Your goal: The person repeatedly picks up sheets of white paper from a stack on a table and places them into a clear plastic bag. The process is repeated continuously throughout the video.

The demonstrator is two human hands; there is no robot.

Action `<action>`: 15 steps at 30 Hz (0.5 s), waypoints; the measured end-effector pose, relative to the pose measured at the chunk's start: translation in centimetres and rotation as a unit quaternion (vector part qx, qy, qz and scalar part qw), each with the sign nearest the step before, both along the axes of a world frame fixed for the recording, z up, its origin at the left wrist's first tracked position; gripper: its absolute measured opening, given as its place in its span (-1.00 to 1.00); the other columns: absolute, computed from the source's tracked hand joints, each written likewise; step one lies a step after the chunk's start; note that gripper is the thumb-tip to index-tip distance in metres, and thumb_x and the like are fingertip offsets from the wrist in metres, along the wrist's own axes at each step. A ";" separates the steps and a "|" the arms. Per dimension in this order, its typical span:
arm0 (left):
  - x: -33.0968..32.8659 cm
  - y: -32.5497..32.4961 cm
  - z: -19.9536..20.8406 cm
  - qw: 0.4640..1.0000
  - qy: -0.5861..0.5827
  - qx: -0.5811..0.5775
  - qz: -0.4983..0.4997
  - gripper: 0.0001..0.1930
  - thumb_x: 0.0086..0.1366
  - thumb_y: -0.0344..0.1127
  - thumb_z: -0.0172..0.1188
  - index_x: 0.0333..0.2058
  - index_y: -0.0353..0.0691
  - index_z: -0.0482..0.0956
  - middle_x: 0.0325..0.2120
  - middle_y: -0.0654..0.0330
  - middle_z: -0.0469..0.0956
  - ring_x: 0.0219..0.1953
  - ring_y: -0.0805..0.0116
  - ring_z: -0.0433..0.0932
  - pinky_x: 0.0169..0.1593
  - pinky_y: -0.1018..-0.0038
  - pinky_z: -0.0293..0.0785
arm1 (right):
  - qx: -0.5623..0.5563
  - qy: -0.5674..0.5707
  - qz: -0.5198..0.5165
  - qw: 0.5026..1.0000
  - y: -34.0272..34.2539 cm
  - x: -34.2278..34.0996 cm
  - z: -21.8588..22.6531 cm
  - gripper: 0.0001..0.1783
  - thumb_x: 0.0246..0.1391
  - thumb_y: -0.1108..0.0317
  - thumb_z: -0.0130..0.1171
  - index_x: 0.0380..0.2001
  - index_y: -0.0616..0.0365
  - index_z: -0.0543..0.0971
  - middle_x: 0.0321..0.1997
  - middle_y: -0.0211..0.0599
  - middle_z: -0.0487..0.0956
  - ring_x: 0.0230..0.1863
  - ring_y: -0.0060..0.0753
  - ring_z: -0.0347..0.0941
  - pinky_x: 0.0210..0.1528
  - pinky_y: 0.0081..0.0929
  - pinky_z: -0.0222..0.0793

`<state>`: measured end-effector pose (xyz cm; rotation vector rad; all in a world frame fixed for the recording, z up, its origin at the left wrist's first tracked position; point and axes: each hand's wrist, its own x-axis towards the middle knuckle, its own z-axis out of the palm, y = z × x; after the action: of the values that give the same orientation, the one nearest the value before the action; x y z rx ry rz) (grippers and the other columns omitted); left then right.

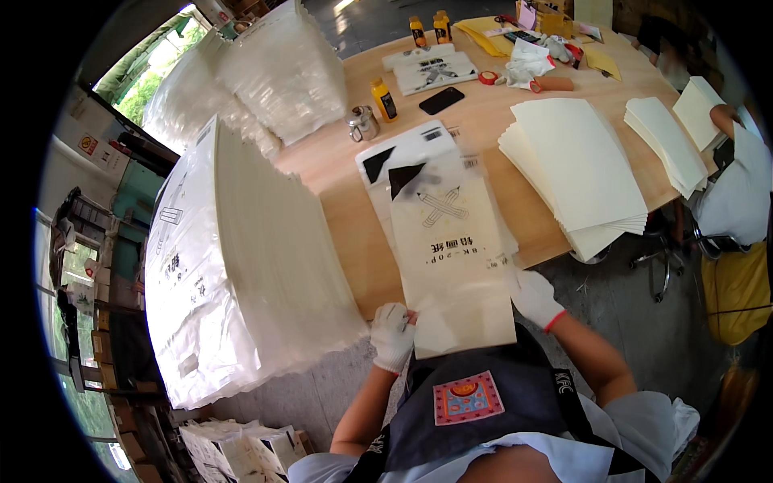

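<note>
A clear plastic packet of cream drawing paper, printed with two crossed pencils, reaches from the table over its front edge to my apron. My left hand, in a white glove, closes on its lower left edge. At the lower right edge, my gloved right hand grips the packet, its fingertips partly hidden by it. More plastic sleeves lie beneath the packet's far end. Left of it towers a tall stack of filled packets. To the right rests a fanned pile of cream paper sheets.
Bagged stacks stand at the far left. A metal mug, an orange bottle and a black phone sit beyond the packet. Another paper pile lies near a co-worker's arm. A wheeled chair stands at right.
</note>
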<state>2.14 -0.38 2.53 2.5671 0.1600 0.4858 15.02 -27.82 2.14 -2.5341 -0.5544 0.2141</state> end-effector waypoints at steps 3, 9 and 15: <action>-3.8 -1.1 2.8 0.997 0.029 -0.046 -0.050 -0.86 -0.07 -0.35 0.30 -0.56 -0.16 0.48 -0.55 0.16 0.41 -0.39 0.10 0.43 -0.28 0.29 0.36 | -0.135 0.080 0.071 0.985 -2.6 -3.8 1.6 -0.55 0.19 0.05 -0.26 -0.31 0.16 0.51 -0.50 -0.05 0.59 -0.48 0.01 0.54 -0.39 -0.03 0.40; -8.1 -2.9 5.2 0.921 0.234 -0.305 -0.064 -0.87 0.02 -0.44 0.24 -0.50 -0.23 0.43 -0.57 0.10 0.37 -0.43 0.18 0.41 -0.32 0.43 0.36 | -0.247 0.213 0.141 0.935 -4.3 -8.8 4.6 -0.62 0.12 0.10 -0.17 -0.30 0.14 0.53 -0.53 -0.07 0.58 -0.48 0.01 0.55 -0.41 -0.04 0.42; -1.0 -1.2 0.1 0.977 0.067 -0.201 0.010 -0.87 -0.04 -0.51 0.12 -0.54 -0.23 0.32 -0.59 0.07 0.29 -0.55 0.15 0.33 -0.43 0.37 0.30 | -0.119 -0.009 0.038 0.992 -2.3 -2.5 1.8 -0.66 0.10 0.18 -0.12 -0.52 0.14 0.54 -0.61 -0.14 0.56 -0.55 0.02 0.52 -0.55 -0.11 0.40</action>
<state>1.09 -1.63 2.60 2.2006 0.2985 0.2547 12.50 -30.12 3.95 -2.7489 -0.6681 0.3001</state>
